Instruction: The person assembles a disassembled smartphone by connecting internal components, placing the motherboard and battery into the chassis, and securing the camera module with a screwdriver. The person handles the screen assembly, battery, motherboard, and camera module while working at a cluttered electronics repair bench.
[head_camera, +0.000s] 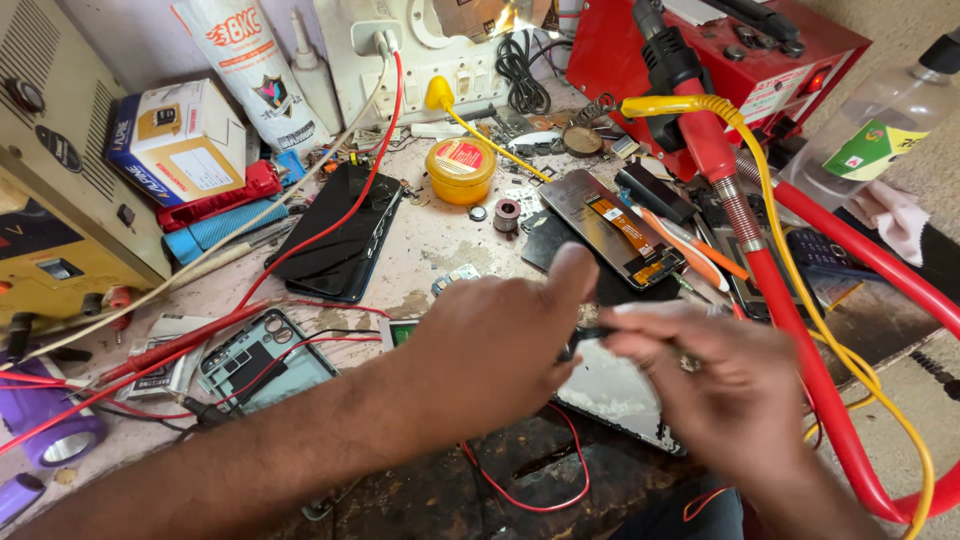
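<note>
My left hand (490, 340) and my right hand (720, 385) meet over the workbench, both pinching a small dark part (590, 335) between their fingertips. My left thumb sticks up. Under the hands lies a flat phone panel (615, 395) with a pale, reflective face. The part is mostly hidden by my fingers and blurred, so I cannot tell what kind it is. A thin red wire (545, 480) loops on the dark bench surface below my left wrist.
A black phone (340, 235) and an opened phone back (260, 355) lie at left. A yellow tin (460, 170), a display with an orange flex strip (620, 225), a red hot-air tool (715, 160), red hoses (830, 400), a clear bottle (875, 125) and boxes (180, 140) crowd the bench.
</note>
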